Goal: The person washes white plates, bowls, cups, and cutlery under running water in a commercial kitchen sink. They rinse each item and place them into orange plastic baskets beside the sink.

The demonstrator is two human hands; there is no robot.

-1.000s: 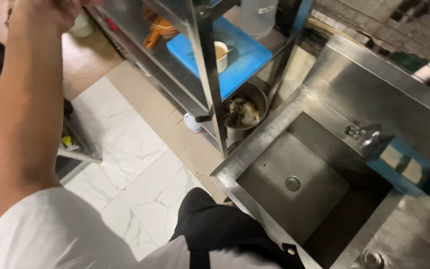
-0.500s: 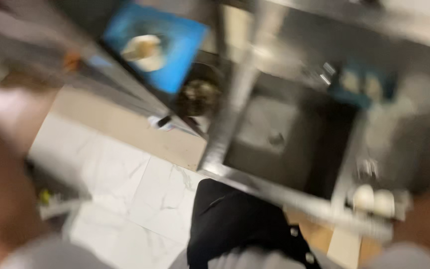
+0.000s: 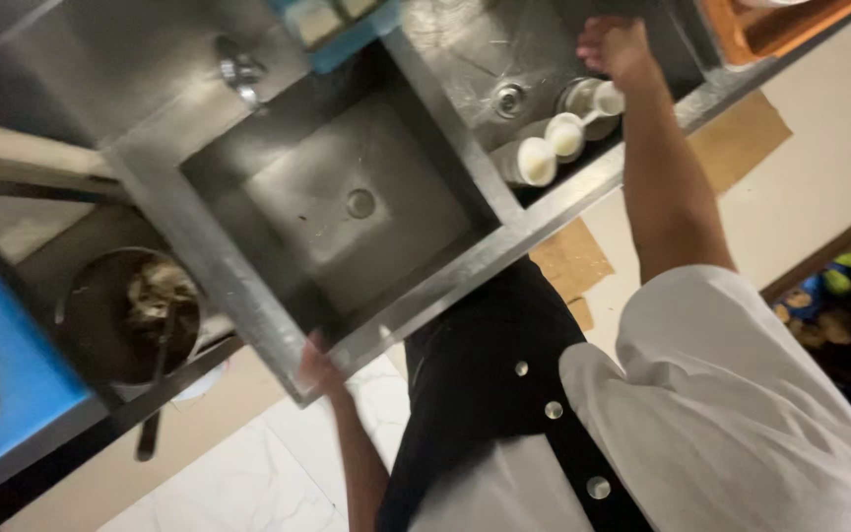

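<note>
While the left hand (image 3: 315,366) grips the front corner of the steel sink (image 3: 248,296), fingers curled over its rim, the right hand (image 3: 615,47) reaches above 3 white cups (image 3: 565,136) in the second basin; its grip is unclear.

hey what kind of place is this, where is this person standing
Most likely a commercial kitchen's wash-up area. A stainless steel double sink fills the view, white cups lie in its second basin near the right hand, and a metal pot of food scraps sits on a steel rack beside it.
</note>
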